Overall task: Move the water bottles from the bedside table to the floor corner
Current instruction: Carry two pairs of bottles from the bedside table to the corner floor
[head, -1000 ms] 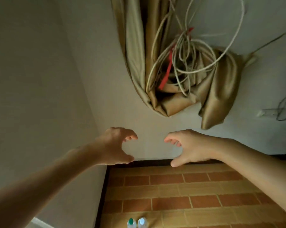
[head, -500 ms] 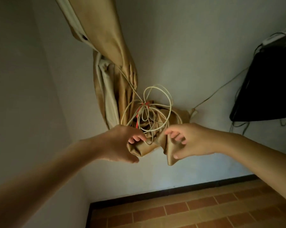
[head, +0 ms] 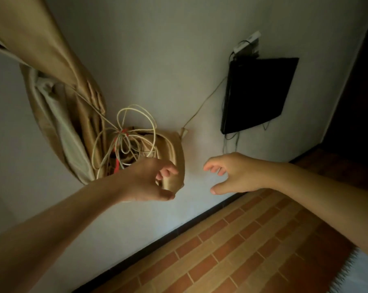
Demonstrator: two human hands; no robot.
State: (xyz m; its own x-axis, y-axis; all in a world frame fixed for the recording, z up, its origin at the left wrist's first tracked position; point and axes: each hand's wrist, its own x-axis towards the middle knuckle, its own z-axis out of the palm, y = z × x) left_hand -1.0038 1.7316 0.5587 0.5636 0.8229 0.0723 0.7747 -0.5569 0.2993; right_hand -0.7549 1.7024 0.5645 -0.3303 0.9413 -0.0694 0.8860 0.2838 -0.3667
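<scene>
A dim room: pale wall (head: 178, 60), brick-patterned floor (head: 242, 250) near right, a tied-up curtain (head: 58, 115) with looped cord (head: 134, 132) at far left. No water bottles are in view now. The risk, as I judge it, is snagging that cord, since the left hand (head: 149, 180) sits just in front of it. Both arms reach forward; the left hand and the right hand (head: 233, 174) are empty, fingers loosely curled and apart.

Satin-sheen cloth curtain (head: 51, 66); matt painted wall (head: 157, 49); brick-pattern tile floor (head: 252, 246).
</scene>
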